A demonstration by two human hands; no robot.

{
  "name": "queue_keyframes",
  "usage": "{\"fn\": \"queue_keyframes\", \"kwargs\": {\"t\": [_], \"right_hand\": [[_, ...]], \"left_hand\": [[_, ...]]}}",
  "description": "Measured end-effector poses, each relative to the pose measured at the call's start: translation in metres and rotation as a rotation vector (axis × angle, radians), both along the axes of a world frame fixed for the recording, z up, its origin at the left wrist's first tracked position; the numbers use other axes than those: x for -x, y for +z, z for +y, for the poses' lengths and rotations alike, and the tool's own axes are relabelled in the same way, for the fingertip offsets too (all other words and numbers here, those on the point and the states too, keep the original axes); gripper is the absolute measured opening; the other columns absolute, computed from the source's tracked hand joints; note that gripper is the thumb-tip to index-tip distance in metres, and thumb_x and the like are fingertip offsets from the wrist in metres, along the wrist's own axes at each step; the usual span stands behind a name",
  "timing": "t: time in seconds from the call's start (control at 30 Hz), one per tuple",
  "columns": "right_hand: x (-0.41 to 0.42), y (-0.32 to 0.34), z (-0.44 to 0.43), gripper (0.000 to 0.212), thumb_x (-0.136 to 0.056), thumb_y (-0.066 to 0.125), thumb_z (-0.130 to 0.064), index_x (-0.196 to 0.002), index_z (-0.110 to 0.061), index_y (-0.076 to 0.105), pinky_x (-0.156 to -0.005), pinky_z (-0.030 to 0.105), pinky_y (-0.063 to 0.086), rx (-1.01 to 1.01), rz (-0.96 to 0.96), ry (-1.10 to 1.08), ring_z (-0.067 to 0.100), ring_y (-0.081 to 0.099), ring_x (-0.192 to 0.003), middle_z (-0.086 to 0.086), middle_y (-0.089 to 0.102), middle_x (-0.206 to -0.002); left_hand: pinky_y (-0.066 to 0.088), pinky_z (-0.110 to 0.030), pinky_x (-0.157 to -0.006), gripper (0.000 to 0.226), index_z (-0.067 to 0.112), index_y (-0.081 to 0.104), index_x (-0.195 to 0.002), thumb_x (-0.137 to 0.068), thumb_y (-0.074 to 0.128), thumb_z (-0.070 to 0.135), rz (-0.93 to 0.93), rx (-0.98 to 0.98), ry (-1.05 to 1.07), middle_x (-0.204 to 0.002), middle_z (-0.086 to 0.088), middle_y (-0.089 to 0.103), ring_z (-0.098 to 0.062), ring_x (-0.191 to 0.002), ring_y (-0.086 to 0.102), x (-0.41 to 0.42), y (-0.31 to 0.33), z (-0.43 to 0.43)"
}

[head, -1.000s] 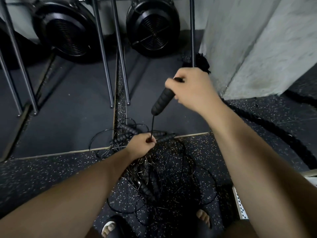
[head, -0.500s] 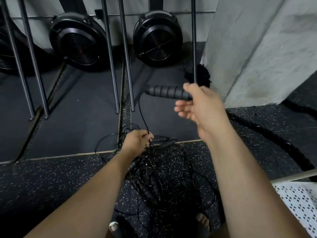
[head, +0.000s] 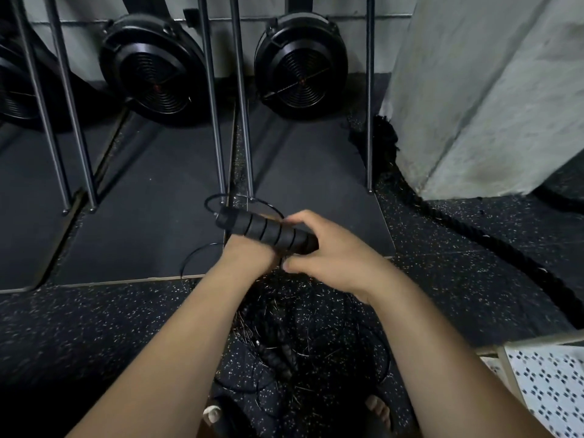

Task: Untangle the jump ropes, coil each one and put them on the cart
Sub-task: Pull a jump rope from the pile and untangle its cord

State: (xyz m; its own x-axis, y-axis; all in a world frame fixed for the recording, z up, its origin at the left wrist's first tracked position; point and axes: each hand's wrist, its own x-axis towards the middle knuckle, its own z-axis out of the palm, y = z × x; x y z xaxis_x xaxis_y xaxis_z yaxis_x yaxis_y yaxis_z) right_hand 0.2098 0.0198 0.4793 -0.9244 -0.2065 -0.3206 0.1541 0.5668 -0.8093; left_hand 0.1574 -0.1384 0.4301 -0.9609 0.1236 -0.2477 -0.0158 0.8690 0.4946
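With right hand point(head: 335, 257) gripping the ribbed handle point(head: 268, 233) just above the tangle of jump ropes point(head: 300, 339), left hand point(head: 248, 259) under it, grip too blurred to tell, thread it out slowly; no yanking.

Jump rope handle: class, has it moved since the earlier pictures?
Yes. The jump rope handle has dropped toward the tangled jump ropes, ending just above the left hand.
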Motion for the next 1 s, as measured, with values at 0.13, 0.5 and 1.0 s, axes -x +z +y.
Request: {"fn": "queue_keyframes", "kwargs": {"t": [0.13, 0.5, 1.0], "right_hand": [[0.002, 0.005, -0.009, 0.034, -0.078, 0.080, -0.035, -0.101, -0.034, 0.055, -0.067, 0.037, 0.053, -0.232, 0.155, 0.013, 0.015, 0.065, -0.080, -0.010, 0.069, -0.090], [0.030, -0.043, 0.000, 0.007, -0.096, 0.074, -0.013, -0.103, -0.014, 0.074, -0.070, 0.035, 0.060, 0.294, -0.092, -0.399, 0.018, 0.068, -0.071, 0.001, 0.073, -0.076], [0.038, -0.052, -0.001, 0.004, -0.092, 0.079, -0.018, -0.088, -0.018, 0.078, -0.069, 0.038, 0.062, 0.163, 0.127, -0.485, 0.012, 0.077, -0.067, -0.001, 0.080, -0.074]], "left_hand": [[0.041, -0.031, -0.079, 0.022, 0.009, 0.062, -0.122, -0.107, 0.047, 0.012, -0.052, 0.103, -0.049, -0.118, -0.009, 0.066, -0.028, -0.113, 0.064, 0.003, -0.005, 0.005], [0.063, -0.048, -0.072, 0.016, 0.023, 0.073, -0.085, -0.095, 0.064, 0.032, 0.090, -0.444, 0.125, -0.075, 0.001, 0.077, -0.027, -0.074, 0.075, 0.018, -0.005, -0.003], [0.056, -0.049, -0.106, 0.023, 0.027, 0.079, -0.110, -0.105, 0.060, 0.014, 0.007, -0.967, 0.142, -0.103, 0.000, 0.082, -0.023, -0.102, 0.076, 0.019, 0.007, 0.000]]}}
